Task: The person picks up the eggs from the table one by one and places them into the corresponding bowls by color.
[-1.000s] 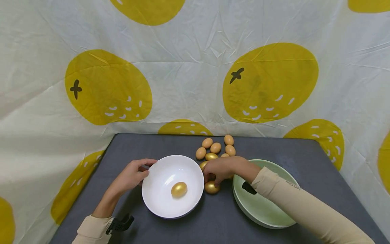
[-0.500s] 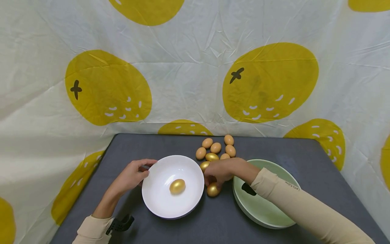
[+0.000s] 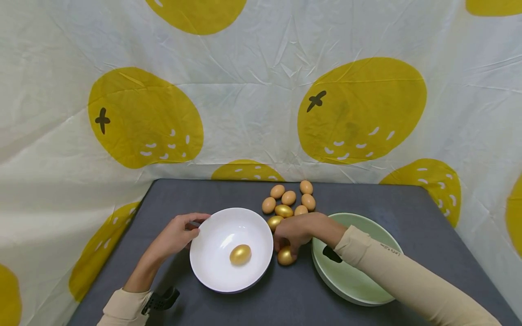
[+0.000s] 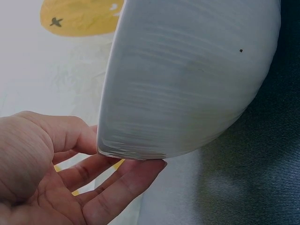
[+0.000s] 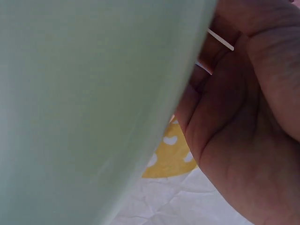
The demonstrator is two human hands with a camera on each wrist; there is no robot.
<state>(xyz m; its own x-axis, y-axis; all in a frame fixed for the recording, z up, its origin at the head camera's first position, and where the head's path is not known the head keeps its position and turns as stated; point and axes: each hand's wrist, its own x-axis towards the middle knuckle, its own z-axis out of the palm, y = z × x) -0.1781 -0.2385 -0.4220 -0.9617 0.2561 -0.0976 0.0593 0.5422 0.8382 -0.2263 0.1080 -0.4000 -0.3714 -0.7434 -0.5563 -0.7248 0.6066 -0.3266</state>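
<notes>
My left hand (image 3: 178, 234) holds the rim of a white bowl (image 3: 208, 265), thumb at the edge and fingers against the outside in the left wrist view. Inside that bowl (image 4: 187, 79) lies one gold egg (image 3: 240, 255). My right hand (image 3: 295, 231) reaches across the green bowl, its curled fingers on another gold egg (image 3: 287, 256) just right of the white bowl. In the right wrist view, the green bowl's wall (image 5: 93, 103) hides the fingertips of this hand (image 5: 243, 108). Two more gold eggs lie behind the hand, one near (image 3: 275, 222) and one farther (image 3: 284, 210).
Several brown eggs (image 3: 288, 197) lie loosely grouped toward the back of the dark table (image 3: 204, 192). The green bowl (image 3: 350, 276) stands under the right forearm, with a black wrist strap (image 3: 332, 254) above it. A fruit-printed curtain (image 3: 253, 113) hangs behind the table.
The gold egg at my right fingers has shifted slightly toward me and to the right. In the white bowl, the egg has rocked a little. My left hand stays in place.
</notes>
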